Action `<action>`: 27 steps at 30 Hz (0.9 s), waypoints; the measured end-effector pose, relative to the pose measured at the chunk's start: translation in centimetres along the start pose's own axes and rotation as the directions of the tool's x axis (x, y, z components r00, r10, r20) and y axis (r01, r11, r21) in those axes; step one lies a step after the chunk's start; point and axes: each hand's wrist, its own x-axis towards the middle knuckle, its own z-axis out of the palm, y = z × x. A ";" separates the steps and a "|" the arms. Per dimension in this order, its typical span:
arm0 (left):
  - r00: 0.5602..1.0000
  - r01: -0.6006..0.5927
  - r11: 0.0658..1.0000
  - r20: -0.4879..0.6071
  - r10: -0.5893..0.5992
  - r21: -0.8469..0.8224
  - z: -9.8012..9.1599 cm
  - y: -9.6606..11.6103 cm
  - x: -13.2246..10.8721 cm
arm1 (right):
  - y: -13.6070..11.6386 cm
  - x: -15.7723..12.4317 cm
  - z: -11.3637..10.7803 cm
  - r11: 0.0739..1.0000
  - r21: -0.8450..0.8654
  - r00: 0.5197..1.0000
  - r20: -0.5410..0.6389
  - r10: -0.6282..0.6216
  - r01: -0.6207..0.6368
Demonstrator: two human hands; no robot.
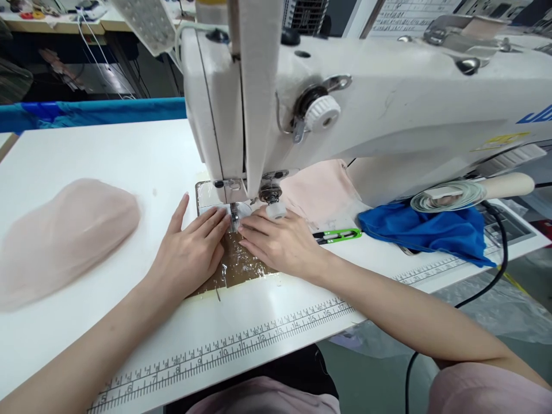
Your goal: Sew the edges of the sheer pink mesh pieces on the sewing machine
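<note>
My left hand lies flat beside the presser foot of a white sewing machine, its fingers stretched out and one finger spread away. From the other side my right hand rests palm down, fingertips close to the foot. Both hands press on the machine bed, where a brown plate under clear tape shows between them. Any cloth under the fingertips is hidden. Behind my right hand lies pale pink fabric. Green thread snips lie next to my right wrist.
A sheer pink fabric piece lies on the white table at left. On the right are a blue cloth and a rolled pale tape. A printed ruler runs along the front edge. A black cable hangs at right.
</note>
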 end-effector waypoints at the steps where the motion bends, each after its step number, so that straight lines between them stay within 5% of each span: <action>1: 1.000 0.013 1.000 0.000 -0.013 -0.009 0.1 -0.1 0.0 | 0.0 0.1 0.0 1.000 -0.002 1.000 0.019 0.005 -0.005; 22: 0.996 0.084 0.996 -0.027 -0.084 0.006 -0.5 0.1 -0.4 | 0.3 -0.1 0.6 0.992 -0.021 0.988 0.086 0.127 -0.125; 25: 0.996 -0.005 0.999 -0.092 0.002 -0.037 -1.0 0.4 -0.4 | 0.1 0.1 -0.3 0.942 0.247 0.972 0.115 0.203 -0.226; 27: 0.992 -0.042 0.991 -0.123 0.027 -0.124 -1.4 0.5 -0.4 | 0.1 0.3 -1.4 0.726 0.616 0.951 0.240 0.196 -0.306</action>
